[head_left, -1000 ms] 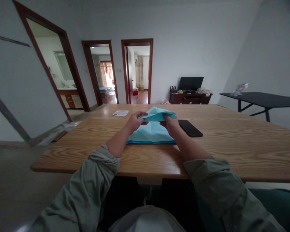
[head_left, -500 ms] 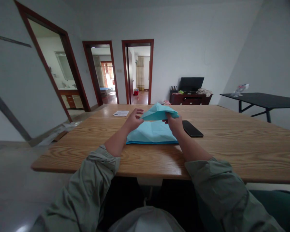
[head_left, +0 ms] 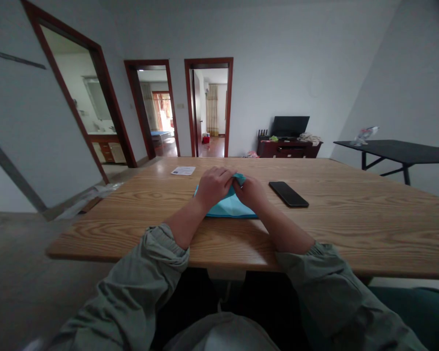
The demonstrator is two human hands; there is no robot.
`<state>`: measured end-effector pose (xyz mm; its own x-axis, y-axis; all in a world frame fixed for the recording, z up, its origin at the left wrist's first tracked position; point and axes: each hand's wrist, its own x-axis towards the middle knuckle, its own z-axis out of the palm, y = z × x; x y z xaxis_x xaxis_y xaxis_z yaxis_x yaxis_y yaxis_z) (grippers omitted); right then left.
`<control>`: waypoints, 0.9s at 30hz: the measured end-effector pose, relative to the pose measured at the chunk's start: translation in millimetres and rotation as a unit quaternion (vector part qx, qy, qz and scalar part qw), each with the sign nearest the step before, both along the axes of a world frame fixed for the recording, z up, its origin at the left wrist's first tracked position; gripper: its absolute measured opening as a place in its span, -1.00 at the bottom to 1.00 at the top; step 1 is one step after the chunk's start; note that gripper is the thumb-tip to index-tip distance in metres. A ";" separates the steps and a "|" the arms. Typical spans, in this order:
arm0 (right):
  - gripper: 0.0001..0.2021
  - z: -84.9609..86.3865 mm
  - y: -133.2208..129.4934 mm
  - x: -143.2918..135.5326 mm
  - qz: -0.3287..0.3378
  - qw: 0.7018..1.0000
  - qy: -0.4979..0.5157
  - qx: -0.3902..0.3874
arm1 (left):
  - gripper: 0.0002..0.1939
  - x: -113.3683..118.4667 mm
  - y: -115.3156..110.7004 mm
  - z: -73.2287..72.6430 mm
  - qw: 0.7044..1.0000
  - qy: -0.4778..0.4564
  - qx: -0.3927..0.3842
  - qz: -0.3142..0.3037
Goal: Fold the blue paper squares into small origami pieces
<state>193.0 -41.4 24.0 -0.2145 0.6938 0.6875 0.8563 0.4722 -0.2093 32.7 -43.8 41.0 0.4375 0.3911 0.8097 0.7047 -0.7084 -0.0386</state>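
Observation:
My left hand and my right hand meet above the wooden table, fingers closed. Pinched between them is a light blue paper sheet, folded small and mostly covered by the fingers. Under the hands, flat on the table, lies a stack of the same light blue paper, partly hidden by both wrists. To the right of my right hand rests a black smartphone, not touched.
A white printed card lies on the wooden table beyond my left hand. Farther back stand a black folding table at the right and a low cabinet with a television.
My hands have come together and slightly lower. The blue sheet, spread wide between them before, is now gathered small within the fingers. More of the phone shows.

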 end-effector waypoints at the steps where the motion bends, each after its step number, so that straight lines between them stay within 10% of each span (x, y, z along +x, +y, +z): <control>1: -0.71 1.2 -1.2 -0.6 0.013 1.000 0.019 0.009 | -0.78 0.1 -1.1 1.0 1.000 -0.008 0.000 -0.001; 8: -0.67 6.2 -6.5 -2.1 0.148 0.972 0.181 0.027 | -0.87 -2.4 -3.3 4.5 0.996 -0.090 -0.024 -0.016; 27: -0.74 14.9 -17.8 -3.4 0.128 0.980 0.093 0.120 | -0.81 -8.4 -6.2 10.7 0.987 -0.133 -0.042 -0.077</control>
<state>189.6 -59.2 38.8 -0.2155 0.4479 0.8677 0.6608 0.7212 -0.2081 24.4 -50.0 51.7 0.2727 0.4077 0.8714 0.5657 -0.8006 0.1976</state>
